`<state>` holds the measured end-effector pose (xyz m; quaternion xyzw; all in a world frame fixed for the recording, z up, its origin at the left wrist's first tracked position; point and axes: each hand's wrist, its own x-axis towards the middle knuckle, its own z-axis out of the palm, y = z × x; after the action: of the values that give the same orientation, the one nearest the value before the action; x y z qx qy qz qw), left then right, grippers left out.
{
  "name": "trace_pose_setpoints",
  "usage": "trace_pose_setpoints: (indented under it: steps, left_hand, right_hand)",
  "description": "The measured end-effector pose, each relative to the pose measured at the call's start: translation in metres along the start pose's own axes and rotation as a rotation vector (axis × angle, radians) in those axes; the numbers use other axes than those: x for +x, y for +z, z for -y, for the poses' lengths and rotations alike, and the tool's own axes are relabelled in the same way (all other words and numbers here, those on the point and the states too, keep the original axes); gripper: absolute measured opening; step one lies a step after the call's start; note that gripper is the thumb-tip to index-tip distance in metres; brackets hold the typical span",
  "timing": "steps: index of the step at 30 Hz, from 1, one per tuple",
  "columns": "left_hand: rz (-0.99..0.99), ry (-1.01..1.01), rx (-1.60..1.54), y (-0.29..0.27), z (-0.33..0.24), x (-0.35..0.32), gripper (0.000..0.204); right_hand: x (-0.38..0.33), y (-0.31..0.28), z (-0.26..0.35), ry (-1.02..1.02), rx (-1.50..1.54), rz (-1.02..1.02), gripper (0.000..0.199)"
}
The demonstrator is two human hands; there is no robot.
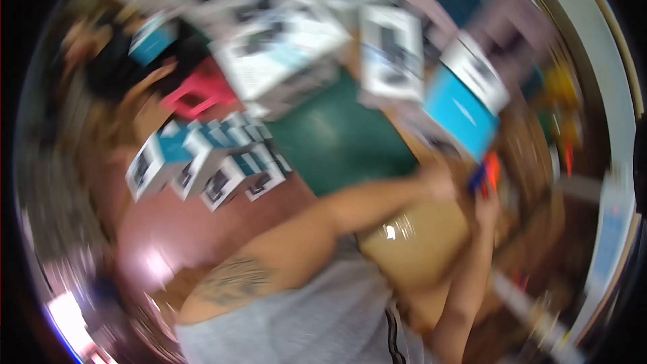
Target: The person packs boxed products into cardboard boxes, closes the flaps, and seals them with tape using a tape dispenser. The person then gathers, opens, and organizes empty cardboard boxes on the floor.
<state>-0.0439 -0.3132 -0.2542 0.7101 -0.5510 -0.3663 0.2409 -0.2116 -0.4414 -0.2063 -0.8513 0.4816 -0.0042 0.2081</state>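
Note:
Motion smears much of the picture. My right hand (486,207) is closed around a small blue-and-orange object (484,176) whose kind I cannot make out. Close by on its left is my left hand (438,183), its fingers too blurred to read, with the forearm stretched across from the left. Just beyond both hands stands a turquoise-and-white box (464,111). A white box with a dark device pictured on it (392,54) is to its left. Under my left forearm a dark green mat (340,138) reaches away from me.
Several small white-and-teal boxes (222,178) are grouped at the left on a reddish tabletop (195,229). A large white carton (280,47) and a pink-red holder (200,91) lie farther back. At the far left another person's hand (162,71) is near a turquoise box (151,40).

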Motion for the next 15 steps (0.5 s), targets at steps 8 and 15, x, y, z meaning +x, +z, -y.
trace_pose_setpoints:
  steps: [8,15]
  left_hand:
    - [-0.143,-0.205,-0.126,-0.042,-0.007,-0.002,0.042]
    - [-0.468,-0.345,0.225,-0.041,-0.032,-0.032,0.047]
  right_hand:
    - [-0.200,-0.028,-0.075,0.330,0.047,-0.685,0.053]
    - [-0.283,-0.018,-0.113,0.668,0.096,-0.513,0.080]
